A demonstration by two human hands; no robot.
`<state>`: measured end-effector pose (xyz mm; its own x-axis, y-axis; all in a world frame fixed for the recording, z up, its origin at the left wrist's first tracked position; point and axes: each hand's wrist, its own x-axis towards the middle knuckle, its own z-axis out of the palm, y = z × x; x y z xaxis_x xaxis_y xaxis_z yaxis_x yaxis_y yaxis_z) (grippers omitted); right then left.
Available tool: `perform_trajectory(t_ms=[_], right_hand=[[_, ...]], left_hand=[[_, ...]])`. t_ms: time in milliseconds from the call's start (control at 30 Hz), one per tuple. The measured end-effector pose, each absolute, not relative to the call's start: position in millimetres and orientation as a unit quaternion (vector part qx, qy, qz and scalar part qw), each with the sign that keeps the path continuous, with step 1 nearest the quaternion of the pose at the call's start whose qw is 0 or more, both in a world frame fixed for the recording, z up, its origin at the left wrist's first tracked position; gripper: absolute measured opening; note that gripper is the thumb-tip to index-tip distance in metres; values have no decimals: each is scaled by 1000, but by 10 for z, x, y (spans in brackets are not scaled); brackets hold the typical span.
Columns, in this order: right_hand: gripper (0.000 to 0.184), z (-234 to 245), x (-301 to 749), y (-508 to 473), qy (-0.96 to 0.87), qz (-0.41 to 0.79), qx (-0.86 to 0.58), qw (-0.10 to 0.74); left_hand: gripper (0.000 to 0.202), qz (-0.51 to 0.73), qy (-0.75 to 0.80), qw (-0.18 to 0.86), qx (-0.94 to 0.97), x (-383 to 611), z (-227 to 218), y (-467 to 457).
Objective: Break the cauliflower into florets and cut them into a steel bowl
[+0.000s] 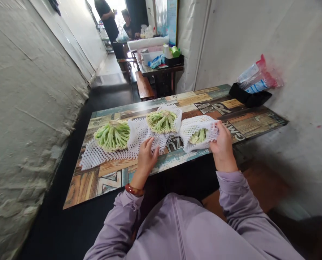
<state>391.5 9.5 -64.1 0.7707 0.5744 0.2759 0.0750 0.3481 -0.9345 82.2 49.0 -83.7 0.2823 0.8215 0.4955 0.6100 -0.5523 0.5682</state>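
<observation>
Cauliflower heads [113,136]: 3, green-stemmed, branching; holey foam netting [138,133].

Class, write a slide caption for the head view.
Right hand grips the white net around one cauliflower; left hand near two more cauliflowers on a patterned table.

Over at the bench's [251,124] right end, a black box [251,100] is filled with pink-topped plastic packs [254,77]! Farther back, a table [151,70] is topped by a white roll [147,43] and a blue packet [157,61]; beyond, a standing person [109,23] is glimpsed, partly cut off.
</observation>
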Motion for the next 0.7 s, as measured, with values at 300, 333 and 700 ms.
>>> perform_trajectory(t_ms=[300, 333, 700], right_hand=[[29, -304, 3318, -451, -418, 209, -552, 691], [27, -256, 3239, -521, -403, 233, -541, 701], [29, 121, 2582, -1016, -424, 473, -395, 663]], left_hand=[[59, 439, 329, 345, 762, 1312, -329, 109], [61, 437, 326, 357, 759, 1305, -300, 95], [46, 507, 364, 374, 686, 776, -269, -351]])
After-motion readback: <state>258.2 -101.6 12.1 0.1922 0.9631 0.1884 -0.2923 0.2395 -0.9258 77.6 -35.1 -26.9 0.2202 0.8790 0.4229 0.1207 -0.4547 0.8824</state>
